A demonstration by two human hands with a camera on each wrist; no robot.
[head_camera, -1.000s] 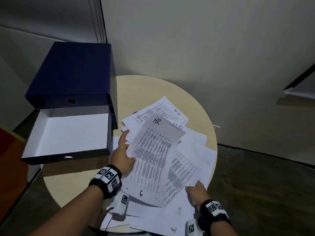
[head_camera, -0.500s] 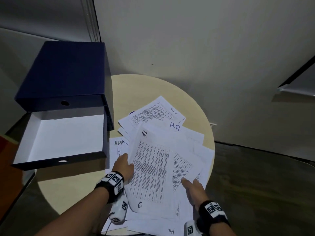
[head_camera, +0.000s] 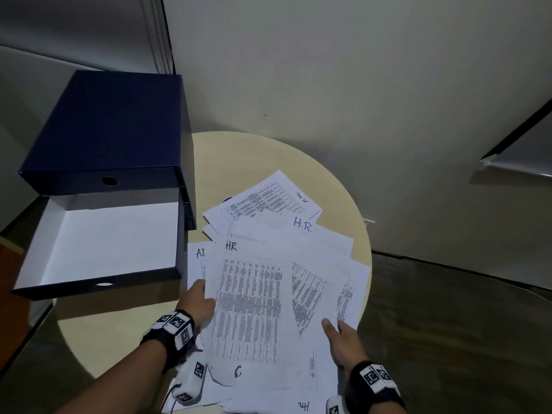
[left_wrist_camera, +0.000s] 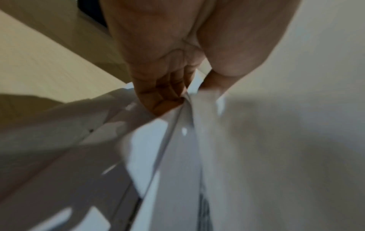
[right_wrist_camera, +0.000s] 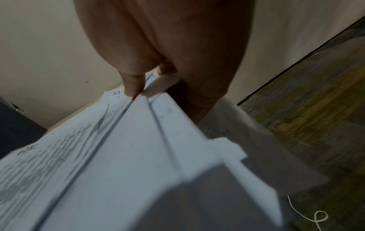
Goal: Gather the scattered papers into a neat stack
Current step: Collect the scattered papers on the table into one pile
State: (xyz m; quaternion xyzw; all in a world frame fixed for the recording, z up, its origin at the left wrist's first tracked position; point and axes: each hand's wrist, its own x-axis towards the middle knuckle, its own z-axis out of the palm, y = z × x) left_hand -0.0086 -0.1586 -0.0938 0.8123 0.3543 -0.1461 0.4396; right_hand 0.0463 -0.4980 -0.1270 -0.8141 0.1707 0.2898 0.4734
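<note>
Several white printed papers (head_camera: 301,234) lie fanned over the near half of a round beige table (head_camera: 245,162). On top is a sheet marked HR (head_camera: 251,309), with a sheet marked H.R. (head_camera: 301,227) behind it. My left hand (head_camera: 199,297) pinches the left edge of the top sheets; in the left wrist view the left hand (left_wrist_camera: 189,93) has its thumb above and curled fingers below the paper (left_wrist_camera: 197,140). At the pile's right edge my right hand (head_camera: 337,333) grips several sheets; in the right wrist view the right hand (right_wrist_camera: 150,87) has its thumb on top of the papers (right_wrist_camera: 122,156).
A dark blue box (head_camera: 110,130) stands at the table's left, and its white-lined open tray (head_camera: 104,240) juts toward me beside the papers. Walls close in behind the table. Dark floor (head_camera: 448,339) lies to the right. Bare tabletop shows at the back.
The HR sheet, held up and tilted a second ago, now lies flat on the pile. My left hand slid nearer along its left edge, and my right hand shifted to the pile's right edge.
</note>
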